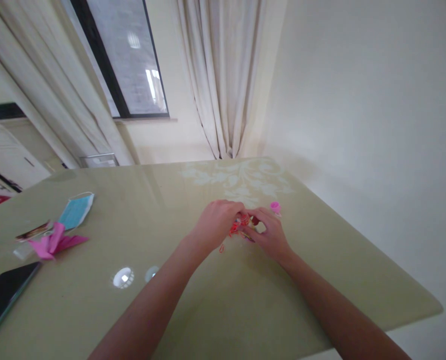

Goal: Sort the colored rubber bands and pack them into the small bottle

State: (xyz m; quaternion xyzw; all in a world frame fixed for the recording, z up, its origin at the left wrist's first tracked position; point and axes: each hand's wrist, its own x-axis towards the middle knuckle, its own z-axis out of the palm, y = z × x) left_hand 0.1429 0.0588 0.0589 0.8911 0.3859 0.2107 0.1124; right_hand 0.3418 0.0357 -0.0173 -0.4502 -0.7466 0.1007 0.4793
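Note:
My left hand and my right hand meet over the middle of a glossy olive table. Both have their fingers curled and pinched around a small bunch of red and orange bits, like little elastic bands or clips. One loose red loop lies on the table just below my left hand. A small pink cap-like thing stands on the table right behind my right hand.
At the left lie a blue face mask, a pink folded paper piece, a small wrapper and a dark phone or tablet at the near left edge. Curtains, a window and a white wall stand behind.

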